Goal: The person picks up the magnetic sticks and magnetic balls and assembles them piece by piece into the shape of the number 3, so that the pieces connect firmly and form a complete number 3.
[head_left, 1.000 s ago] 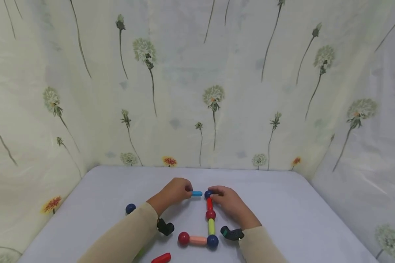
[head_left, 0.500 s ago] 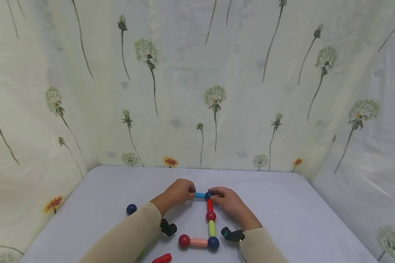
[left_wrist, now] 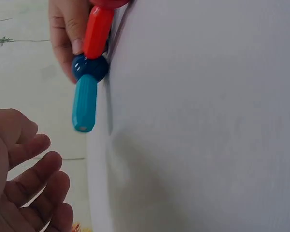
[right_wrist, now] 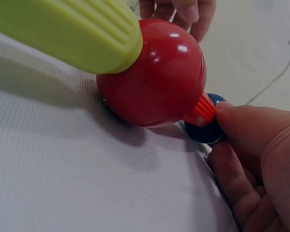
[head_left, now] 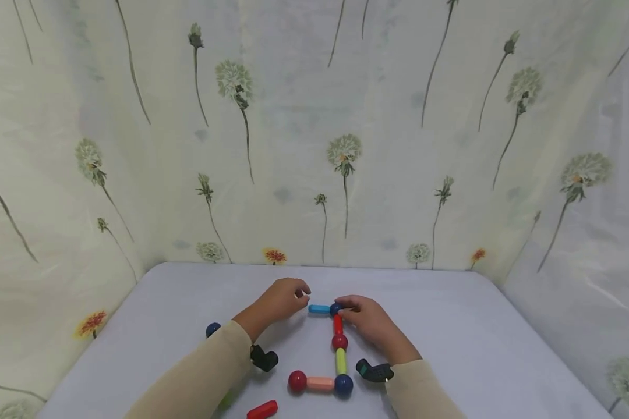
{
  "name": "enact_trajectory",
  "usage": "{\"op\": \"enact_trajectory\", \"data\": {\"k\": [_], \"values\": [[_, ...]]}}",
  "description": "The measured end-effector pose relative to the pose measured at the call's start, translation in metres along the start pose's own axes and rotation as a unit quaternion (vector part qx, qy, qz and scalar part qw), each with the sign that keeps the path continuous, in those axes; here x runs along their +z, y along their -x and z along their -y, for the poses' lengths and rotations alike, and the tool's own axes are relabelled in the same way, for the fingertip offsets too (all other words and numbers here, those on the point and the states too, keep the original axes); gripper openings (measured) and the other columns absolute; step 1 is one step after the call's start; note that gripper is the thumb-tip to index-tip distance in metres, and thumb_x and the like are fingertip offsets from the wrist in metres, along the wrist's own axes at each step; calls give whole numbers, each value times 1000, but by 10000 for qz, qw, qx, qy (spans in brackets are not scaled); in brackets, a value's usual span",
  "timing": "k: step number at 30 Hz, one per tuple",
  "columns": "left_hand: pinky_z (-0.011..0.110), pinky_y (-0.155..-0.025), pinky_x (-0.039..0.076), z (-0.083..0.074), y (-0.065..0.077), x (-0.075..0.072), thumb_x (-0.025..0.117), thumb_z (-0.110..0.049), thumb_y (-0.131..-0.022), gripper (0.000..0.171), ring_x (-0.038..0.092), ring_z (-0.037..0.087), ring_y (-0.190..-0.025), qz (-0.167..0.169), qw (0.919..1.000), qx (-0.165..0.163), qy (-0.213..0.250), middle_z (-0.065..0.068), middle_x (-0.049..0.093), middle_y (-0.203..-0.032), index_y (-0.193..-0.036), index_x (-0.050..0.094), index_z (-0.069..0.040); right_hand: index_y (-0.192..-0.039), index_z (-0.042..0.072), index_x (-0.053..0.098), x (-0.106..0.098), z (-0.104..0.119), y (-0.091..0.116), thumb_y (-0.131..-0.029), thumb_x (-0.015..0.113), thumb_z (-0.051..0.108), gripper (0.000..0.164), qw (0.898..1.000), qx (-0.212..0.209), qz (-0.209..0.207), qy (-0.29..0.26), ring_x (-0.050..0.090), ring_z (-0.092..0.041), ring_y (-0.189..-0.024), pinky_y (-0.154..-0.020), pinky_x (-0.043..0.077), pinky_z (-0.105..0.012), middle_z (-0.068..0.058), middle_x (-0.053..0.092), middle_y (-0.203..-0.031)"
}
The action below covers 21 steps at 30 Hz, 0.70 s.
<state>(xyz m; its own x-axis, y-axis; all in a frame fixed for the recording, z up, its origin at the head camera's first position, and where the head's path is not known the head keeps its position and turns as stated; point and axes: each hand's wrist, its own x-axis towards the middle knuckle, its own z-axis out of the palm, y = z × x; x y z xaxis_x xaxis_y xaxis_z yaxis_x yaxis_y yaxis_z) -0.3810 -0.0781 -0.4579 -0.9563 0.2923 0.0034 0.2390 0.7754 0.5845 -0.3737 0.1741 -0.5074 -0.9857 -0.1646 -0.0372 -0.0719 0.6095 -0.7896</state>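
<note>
My right hand (head_left: pixel 369 319) pinches a dark blue ball (right_wrist: pixel 206 132) at the far end of a chain of magnetic rods and balls. A light blue rod (left_wrist: pixel 85 104) sticks out to the left from that ball. My left hand (head_left: pixel 280 299) is apart from the rod's free end, fingers loosely bent with nothing between them. From the held ball a red rod (head_left: pixel 338 325) runs to a red ball (right_wrist: pixel 152 72), then a yellow-green rod (head_left: pixel 341 361) leads to a nearer blue ball (head_left: pixel 343 384). There a salmon rod (head_left: pixel 321 383) joins another red ball (head_left: pixel 297 382).
A loose red rod (head_left: pixel 262 409) lies at the front of the white table (head_left: pixel 430 326). Another blue ball (head_left: pixel 213 330) and a green piece (head_left: pixel 226 400) are partly hidden by the left sleeve (head_left: pixel 199 372). A flowered curtain (head_left: pixel 293 145) surrounds the table's back and sides.
My left hand brought the light blue rod rightward onto the far blue ball, then let go and drew back slightly. My right hand has kept its hold on the ball.
</note>
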Motion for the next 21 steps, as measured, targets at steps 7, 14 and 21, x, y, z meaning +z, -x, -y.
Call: {"op": "enact_trajectory", "data": {"k": [7,14,21], "values": [[37,-87,56,18,8,-22,64,-25,-103,23,60,17,-96,-58,9997,190,-155,-3,69,-105,-120,75,-13,-129,36,71,-3,-1,-3,-100,72,32,30,9999,-117,-12,44,60,-27,-129,-108,49,-57,4,69,-133],[40,-89,56,39,26,-37,65,-24,-103,20,62,18,-99,26,9999,29,-109,-2,70,-105,-116,76,-13,-126,39,72,-1,-2,-2,-99,73,31,28,10000,-37,-45,56,59,-26,-129,-109,48,-57,5,69,-132],[41,-91,55,61,50,-54,67,-26,-102,18,62,15,-98,-21,10000,-94,-11,-6,70,-105,-114,76,-17,-128,37,71,1,0,0,-100,72,31,29,9999,-85,-53,86,60,-26,-129,-108,49,-57,4,69,-133]]}}
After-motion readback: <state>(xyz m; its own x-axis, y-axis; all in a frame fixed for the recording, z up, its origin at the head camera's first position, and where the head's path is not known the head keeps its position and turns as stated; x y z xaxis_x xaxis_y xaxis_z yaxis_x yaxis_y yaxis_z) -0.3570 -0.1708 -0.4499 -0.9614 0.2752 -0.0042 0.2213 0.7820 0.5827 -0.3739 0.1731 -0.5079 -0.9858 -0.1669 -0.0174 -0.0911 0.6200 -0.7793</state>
